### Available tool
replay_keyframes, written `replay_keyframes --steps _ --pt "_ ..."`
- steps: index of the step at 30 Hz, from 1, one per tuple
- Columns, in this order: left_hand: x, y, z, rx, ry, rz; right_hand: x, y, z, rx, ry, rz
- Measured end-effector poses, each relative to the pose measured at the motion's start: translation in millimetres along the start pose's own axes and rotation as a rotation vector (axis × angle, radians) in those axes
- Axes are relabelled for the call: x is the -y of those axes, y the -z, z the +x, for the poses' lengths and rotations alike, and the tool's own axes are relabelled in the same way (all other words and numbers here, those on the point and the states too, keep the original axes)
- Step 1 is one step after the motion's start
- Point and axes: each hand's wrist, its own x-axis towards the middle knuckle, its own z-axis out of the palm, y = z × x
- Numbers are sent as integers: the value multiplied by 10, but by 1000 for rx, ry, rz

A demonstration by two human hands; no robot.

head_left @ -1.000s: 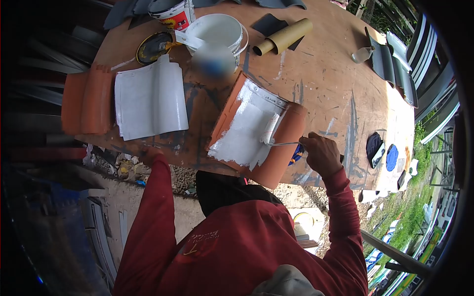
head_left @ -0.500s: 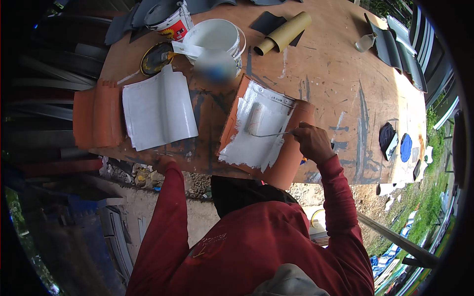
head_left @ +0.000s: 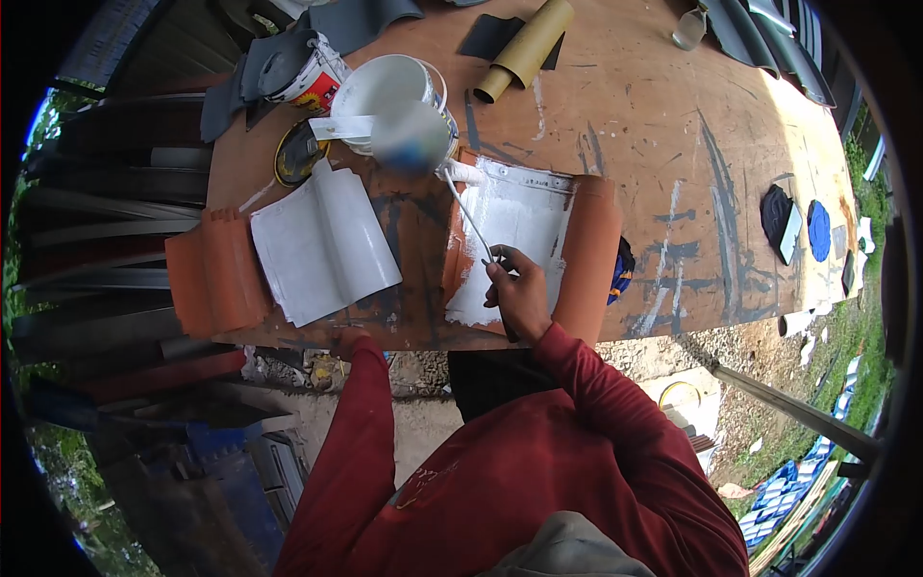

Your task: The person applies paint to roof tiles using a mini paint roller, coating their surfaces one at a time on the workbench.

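My right hand [head_left: 519, 291] is closed around the handle of a paint roller [head_left: 468, 213]. Its white roller head [head_left: 464, 173] touches the upper left corner of an orange roof tile [head_left: 591, 255]. White paint covers most of the tile's flat part, while its raised right side stays orange. My left hand [head_left: 356, 340] rests at the table's front edge, below a white-coated roof tile [head_left: 327, 240]; its fingers are too dim to make out. Further left lie plain orange tiles [head_left: 216, 274].
A white bucket [head_left: 380, 82] stands at the back, partly blurred in front, beside a smaller paint tub [head_left: 312, 77]. Near them are a dark lid [head_left: 300, 152] and a tan ridge tile [head_left: 524, 48]. Dark cloth [head_left: 777, 219] and a blue item [head_left: 818, 231] lie on the right.
My right hand has moved left with the roller, whose head went from the tile's middle to its upper left corner. The view has shifted; my left hand stays at the table edge.
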Motion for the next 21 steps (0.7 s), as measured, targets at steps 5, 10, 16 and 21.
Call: replay_keyframes --steps 5,10,16,21 --pt "60 -28 63 -5 -25 -53 25 -391 261 34 62 75" --pt "36 -20 -23 -76 -28 -51 45 -451 120 70 -8 249" --pt "-24 -10 -37 -80 -19 -48 -31 -312 106 0 -13 589" --pt "-12 22 -60 -44 5 -11 -57 -91 208 -125 -34 344"
